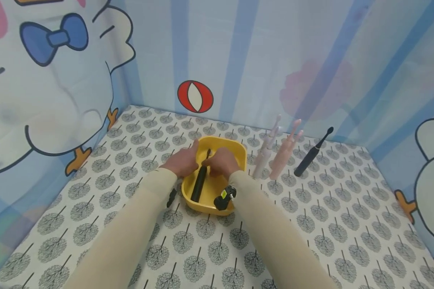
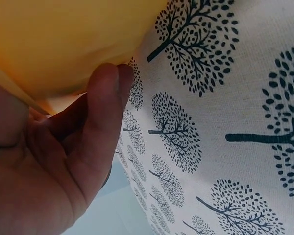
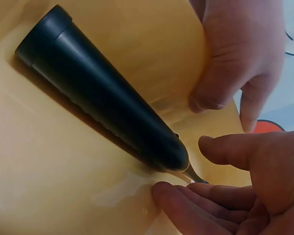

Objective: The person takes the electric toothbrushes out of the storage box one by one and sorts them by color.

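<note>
A black electric toothbrush lies inside a yellow plastic basin, its brush head towards the far end. My left hand grips the basin's left rim; in the right wrist view its thumb is inside the wall, with a finger outside. The left wrist view shows this hand against the yellow wall. My right hand is over the basin near the toothbrush's neck. In the right wrist view, the thumb and fingers of that hand lie apart around the slim neck, below the dark handle.
Right of the basin stand two pale white toothbrushes, two pink ones and another black one. A tree-print cloth covers the table. Behind it hangs a cartoon-printed curtain. A small camera sits at my right wrist.
</note>
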Action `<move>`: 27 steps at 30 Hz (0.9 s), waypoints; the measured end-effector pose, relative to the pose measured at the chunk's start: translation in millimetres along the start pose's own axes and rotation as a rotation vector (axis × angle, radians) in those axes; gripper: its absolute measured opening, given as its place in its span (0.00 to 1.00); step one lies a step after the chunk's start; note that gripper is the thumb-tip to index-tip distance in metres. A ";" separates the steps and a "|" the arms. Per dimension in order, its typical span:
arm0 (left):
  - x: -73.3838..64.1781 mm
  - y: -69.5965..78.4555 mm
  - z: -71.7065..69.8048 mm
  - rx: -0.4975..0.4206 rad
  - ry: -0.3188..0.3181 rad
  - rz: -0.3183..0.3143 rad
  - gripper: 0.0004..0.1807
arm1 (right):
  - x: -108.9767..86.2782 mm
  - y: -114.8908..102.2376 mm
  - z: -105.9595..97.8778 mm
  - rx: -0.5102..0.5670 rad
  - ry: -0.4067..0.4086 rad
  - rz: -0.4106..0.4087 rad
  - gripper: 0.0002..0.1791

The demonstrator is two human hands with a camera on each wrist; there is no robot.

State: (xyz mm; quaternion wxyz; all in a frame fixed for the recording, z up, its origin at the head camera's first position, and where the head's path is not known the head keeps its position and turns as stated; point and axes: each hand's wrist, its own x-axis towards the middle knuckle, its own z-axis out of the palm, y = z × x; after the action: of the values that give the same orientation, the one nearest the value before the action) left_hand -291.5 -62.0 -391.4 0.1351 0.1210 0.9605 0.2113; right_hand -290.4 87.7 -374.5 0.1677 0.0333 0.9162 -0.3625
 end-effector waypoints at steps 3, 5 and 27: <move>0.0 0.7 -0.1 -0.001 0.001 0.014 0.44 | 1.1 -1.7 2.4 -0.055 0.005 -0.023 0.15; 0.0 1.1 0.5 -0.007 0.007 0.009 0.44 | 1.5 -2.7 4.4 -0.070 0.011 -0.037 0.15; -6.3 1.4 -3.0 -0.033 0.016 0.039 0.45 | 9.7 -13.9 14.4 -0.278 -0.007 -0.100 0.12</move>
State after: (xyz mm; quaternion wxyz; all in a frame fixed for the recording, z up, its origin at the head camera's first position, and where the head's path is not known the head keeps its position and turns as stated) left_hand -286.3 -63.8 -386.9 0.1251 0.1356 0.9554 0.2305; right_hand -298.0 67.2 -378.4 0.1557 -0.0371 0.9574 -0.2402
